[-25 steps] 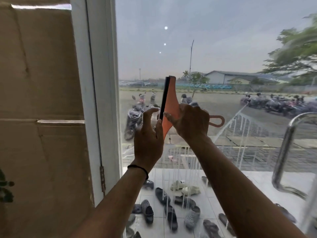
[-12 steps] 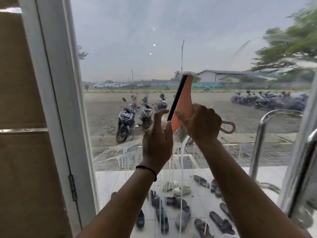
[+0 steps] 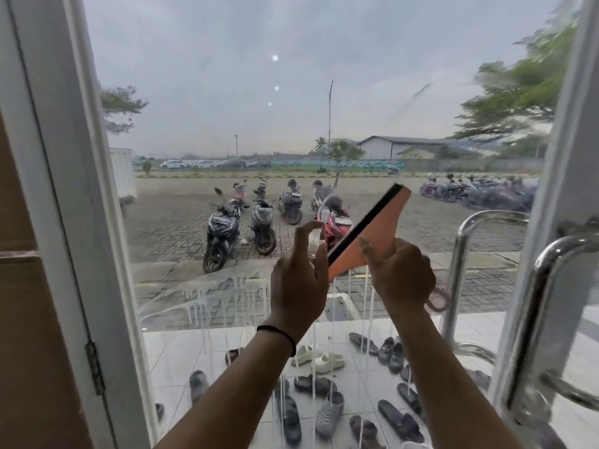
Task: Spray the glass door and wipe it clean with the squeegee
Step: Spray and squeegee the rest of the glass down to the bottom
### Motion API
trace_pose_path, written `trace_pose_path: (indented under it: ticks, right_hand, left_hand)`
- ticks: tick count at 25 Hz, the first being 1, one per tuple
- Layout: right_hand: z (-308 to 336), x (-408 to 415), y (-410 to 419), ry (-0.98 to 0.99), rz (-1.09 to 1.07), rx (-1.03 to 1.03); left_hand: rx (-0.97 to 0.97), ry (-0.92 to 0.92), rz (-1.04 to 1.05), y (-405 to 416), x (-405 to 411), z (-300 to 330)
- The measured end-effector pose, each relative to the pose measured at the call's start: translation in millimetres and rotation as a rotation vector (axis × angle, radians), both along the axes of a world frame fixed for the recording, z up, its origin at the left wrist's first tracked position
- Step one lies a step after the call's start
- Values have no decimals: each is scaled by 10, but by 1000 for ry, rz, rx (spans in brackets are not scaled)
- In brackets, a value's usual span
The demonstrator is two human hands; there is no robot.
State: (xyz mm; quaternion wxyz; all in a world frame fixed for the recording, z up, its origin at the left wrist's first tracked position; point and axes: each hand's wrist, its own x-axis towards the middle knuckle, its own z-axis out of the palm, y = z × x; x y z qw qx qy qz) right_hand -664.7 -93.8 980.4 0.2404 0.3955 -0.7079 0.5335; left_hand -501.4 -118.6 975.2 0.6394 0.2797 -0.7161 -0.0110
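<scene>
Daylight from an overcast sky is seen through the glass door [image 3: 227, 92], which is set in a white frame [image 3: 64, 189] with a hinge [image 3: 94, 367] low on the left. White foamy streaks [image 3: 220, 293] are run down the lower pane in thin drips.

An orange squeegee [image 3: 372, 234] with a black rubber blade is held tilted in front of the glass at mid-height, blade edge facing up-left; whether the blade touches the pane cannot be told. Its flat triangular body is gripped by the right hand [image 3: 402, 273], and a looped handle end [image 3: 437, 299] is seen past the palm. A small clear spray bottle [image 3: 315, 241], mostly hidden, is clasped by the left hand [image 3: 298, 280] just beside the blade, a finger raised over its top. A black band [image 3: 278, 335] is worn on the left wrist.

Curved chrome handles [image 3: 534, 303] are cut off at the right edge. Beyond the glass, sandals [image 3: 324, 413] are scattered on white tiles, motorbikes [image 3: 259, 222] are parked on paving, and blurred trees [image 3: 518, 92] are seen.
</scene>
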Motion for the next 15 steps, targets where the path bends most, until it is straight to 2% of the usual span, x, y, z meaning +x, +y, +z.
trace_pose_path:
  ticks: [4, 11, 15]
  right_hand:
    - [-253, -73, 59, -161, 81, 25]
    - [-10, 51, 332, -338, 213, -89]
    - [297, 508, 280, -414, 347, -160]
  left_hand:
    - [3, -7, 13, 19, 63, -73]
    - [5, -2, 31, 111, 208, -166]
    - [-1, 43, 96, 61, 564, -101]
